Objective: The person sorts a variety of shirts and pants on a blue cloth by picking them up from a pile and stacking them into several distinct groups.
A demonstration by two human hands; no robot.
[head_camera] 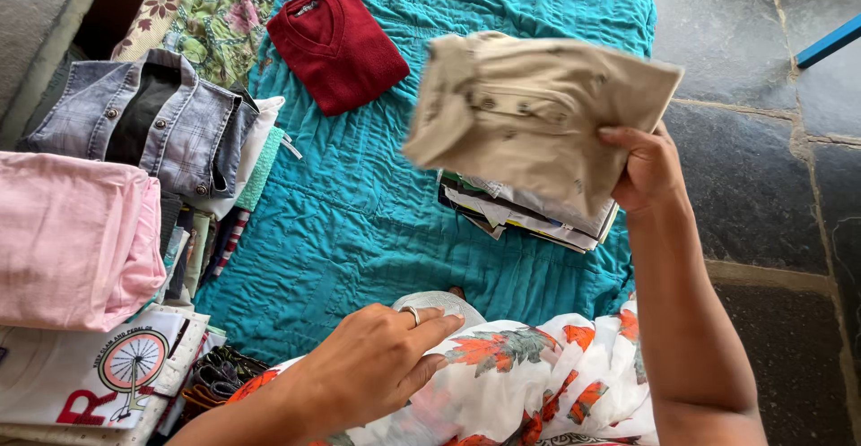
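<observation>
- We are taking the teal quilt (377, 222), spread on the floor, as our landmark for every place below.
- Right hand (647, 173) is gripping a folded beige shirt (538, 110) by its near right corner, thumb on top and fingers pinching from beneath; the shirt is hanging in the air above the quilt's right half, blurred, so probably moving.
- Directly under it, a short stack of folded clothes (525, 213) is lying on the quilt.
- Left hand (377, 365) is resting, fingers loosely spread and holding nothing, on white floral cloth (538, 374) at the quilt's near edge.
- A folded maroon sweater (336, 47) is lying alone at the quilt's far end.
- Off the quilt's left edge, a denim jacket (152, 119) and a pink folded garment (76, 240) are topping crowded piles.
- Open room: we are judging the quilt's centre bare; dark stone floor (762, 186) is bordering its right edge.
</observation>
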